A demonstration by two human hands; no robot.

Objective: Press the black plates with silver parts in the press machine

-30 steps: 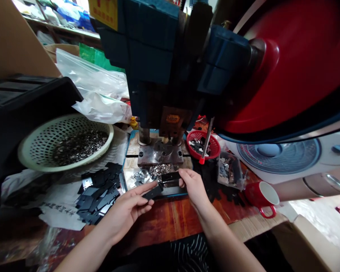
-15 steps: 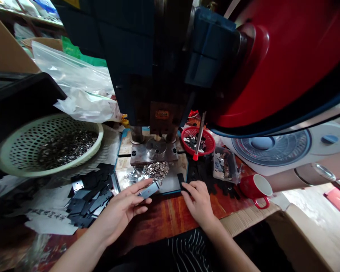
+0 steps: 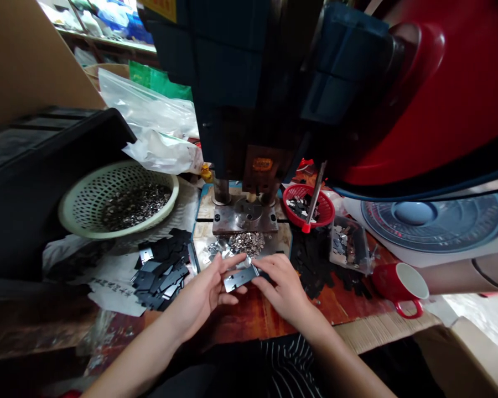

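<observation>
A flat grey metal plate (image 3: 239, 279) lies across the fingers of my left hand (image 3: 209, 290), which holds it from the left. My right hand (image 3: 283, 284) pinches at the plate's right end, where a dark strip was last seen; the fingers hide whether it is still there. Just beyond both hands, a heap of small shiny metal pieces (image 3: 248, 243) lies in front of the steel die block (image 3: 245, 216) on the press bed. Dark flat plates (image 3: 161, 272) are piled left of my left hand.
A pale green basket (image 3: 77, 207) holds small metal parts at the left. To the right are a red basket (image 3: 330, 213), a clear box (image 3: 359, 251) and a red mug (image 3: 388, 282). The dark press (image 3: 228, 72) rises ahead, with its red wheel (image 3: 452, 99).
My right hand has come to the plate in my left hand, away from where it held a dark strip by the press bed. The whole view has shifted, with things appearing further right.
</observation>
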